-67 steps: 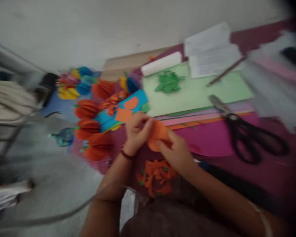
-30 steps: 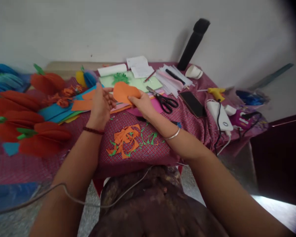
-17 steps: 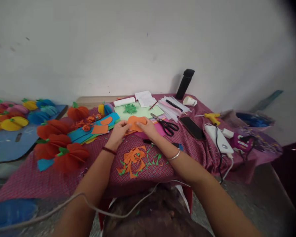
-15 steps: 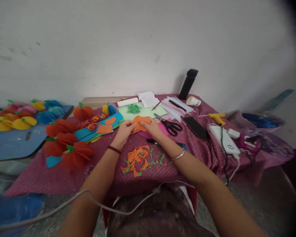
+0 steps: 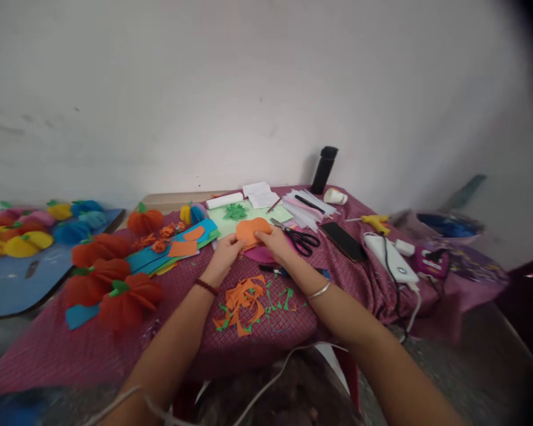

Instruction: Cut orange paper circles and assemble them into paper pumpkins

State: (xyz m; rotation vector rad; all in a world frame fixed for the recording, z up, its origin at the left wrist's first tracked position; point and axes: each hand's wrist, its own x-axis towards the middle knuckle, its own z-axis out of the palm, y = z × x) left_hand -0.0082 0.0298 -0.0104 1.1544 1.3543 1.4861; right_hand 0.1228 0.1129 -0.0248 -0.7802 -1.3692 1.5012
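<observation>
Scanning from the left: orange paper pumpkins (image 5: 115, 284) sit well left of the left fingers, probably parked clear of the work. Left hand (image 5: 225, 255) pinches the near-left edge of the orange paper cutout (image 5: 251, 228), fingers pressed together. The cutout lies between both sets of fingertips; I cannot tell whether it rests on the sheets below. Right hand (image 5: 279, 247) pinches its right edge. The two-sided grip likely keeps the floppy paper flat. Orange scraps (image 5: 242, 299) lie just nearer than the fingers. Scissors (image 5: 299, 238) are just right of the right fingers, within easy reach, and a phone (image 5: 344, 241) is farther right. The surface is a table (image 5: 71, 349) under checked maroon cloth, against a plain pale wall (image 5: 204, 89).
</observation>
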